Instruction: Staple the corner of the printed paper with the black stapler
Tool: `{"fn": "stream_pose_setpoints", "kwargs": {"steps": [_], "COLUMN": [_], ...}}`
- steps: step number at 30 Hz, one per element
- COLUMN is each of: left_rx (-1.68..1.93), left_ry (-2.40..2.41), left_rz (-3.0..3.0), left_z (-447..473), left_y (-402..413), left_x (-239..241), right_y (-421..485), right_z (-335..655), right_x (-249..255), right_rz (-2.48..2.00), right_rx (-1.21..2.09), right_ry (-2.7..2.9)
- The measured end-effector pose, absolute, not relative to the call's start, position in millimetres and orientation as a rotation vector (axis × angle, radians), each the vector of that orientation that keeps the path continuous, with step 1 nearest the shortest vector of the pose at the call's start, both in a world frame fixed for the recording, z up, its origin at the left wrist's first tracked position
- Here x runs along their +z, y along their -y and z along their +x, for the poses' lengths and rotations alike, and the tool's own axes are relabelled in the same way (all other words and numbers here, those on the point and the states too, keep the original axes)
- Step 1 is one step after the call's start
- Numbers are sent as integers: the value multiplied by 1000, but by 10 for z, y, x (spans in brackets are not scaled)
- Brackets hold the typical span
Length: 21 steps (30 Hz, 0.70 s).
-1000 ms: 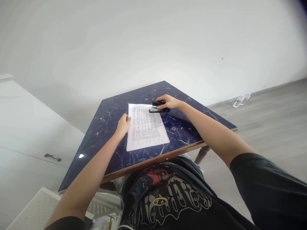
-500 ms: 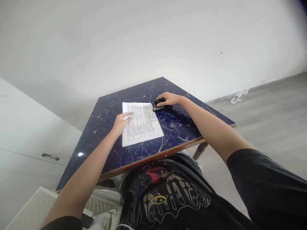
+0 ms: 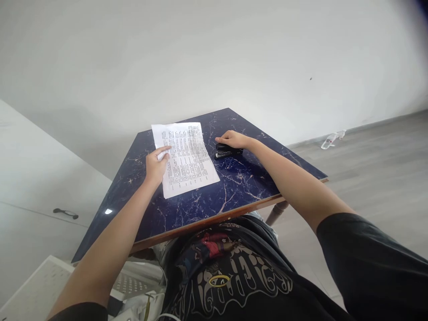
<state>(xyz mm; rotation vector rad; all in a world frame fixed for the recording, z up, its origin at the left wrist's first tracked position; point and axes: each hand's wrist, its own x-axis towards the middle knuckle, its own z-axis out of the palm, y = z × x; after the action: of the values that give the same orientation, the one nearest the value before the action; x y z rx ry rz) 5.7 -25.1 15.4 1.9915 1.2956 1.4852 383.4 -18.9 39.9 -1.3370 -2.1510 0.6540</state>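
Observation:
A printed sheet of paper [image 3: 187,160] is tilted up over the table, its far edge lifted and its near edge close to the tabletop. My left hand [image 3: 156,166] grips it by the left edge, thumb and fingers lying over the print. Whether there is more than one sheet cannot be made out. To the right of the paper, a black stapler [image 3: 229,151] rests on the table with its mouth toward the paper. My right hand [image 3: 233,139] is wrapped over the stapler's top. A gap separates the stapler from the paper.
The dark blue marbled table [image 3: 247,178] has a wooden front edge and stands by a white wall. A white perforated plastic piece [image 3: 36,290] is low on the left. A clear plastic item [image 3: 331,140] lies on the floor at the right.
My left hand has moved left and lifted the paper's far side, drawing it away from the stapler. My right hand has stayed on the stapler, in nearly the same place.

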Motion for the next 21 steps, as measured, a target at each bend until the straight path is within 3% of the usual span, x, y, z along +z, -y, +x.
{"fn": "stream_pose_setpoints", "kwargs": {"steps": [10,17,21], "left_rx": [1510,1515,1475], "left_ry": [-1343,-1226,-1196], "left_rz": [1826,1759,1674], "left_z": [142,190,233], "left_y": [241,218,238], "left_x": [112,88,92], "right_y": [222,225,238], "right_z": [3580,3638,3609], "right_x": [407,403,386], "right_rz": [-1610,-1457,-1386], "right_rx": [394,610,561], "right_ry": [2335,2299,2322]}}
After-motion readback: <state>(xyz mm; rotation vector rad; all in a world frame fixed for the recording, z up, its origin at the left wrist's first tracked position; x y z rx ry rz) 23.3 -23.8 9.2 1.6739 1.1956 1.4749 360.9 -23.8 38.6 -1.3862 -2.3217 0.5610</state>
